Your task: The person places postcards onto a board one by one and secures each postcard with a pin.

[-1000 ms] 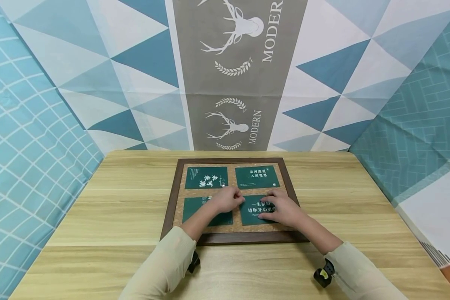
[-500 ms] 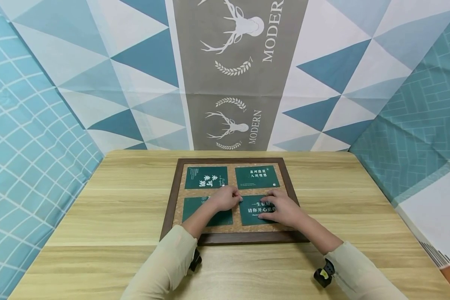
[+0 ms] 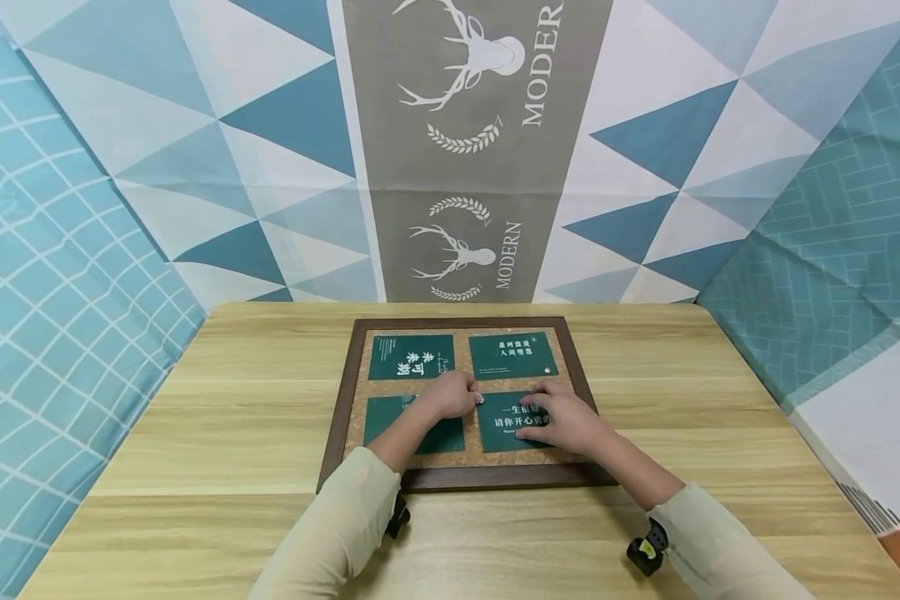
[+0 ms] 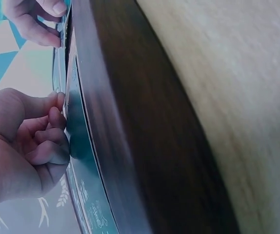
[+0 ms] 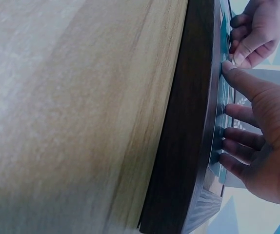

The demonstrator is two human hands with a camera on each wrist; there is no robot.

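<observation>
A cork board in a dark brown wooden frame lies on the table, bearing several green cards with white lettering. At the upper left corner of the lower right card, my left hand pinches a small shiny thumbtack between thumb and fingertips. My right hand rests its spread fingertips on that same card, thumb toward the near side. In the right wrist view, the fingers bend slightly and touch the card's surface. My left forearm and hand partly cover the lower left card.
Two more cards, the upper left card and the upper right card, lie along the board's far side. A silver tack sits in the upper right card's corner. The wooden table meets a patterned cloth wall behind.
The left fingertips have shifted slightly left at the card's corner, and the left wrist and sleeve have moved a little to the right. My right hand holds its place on the card.
</observation>
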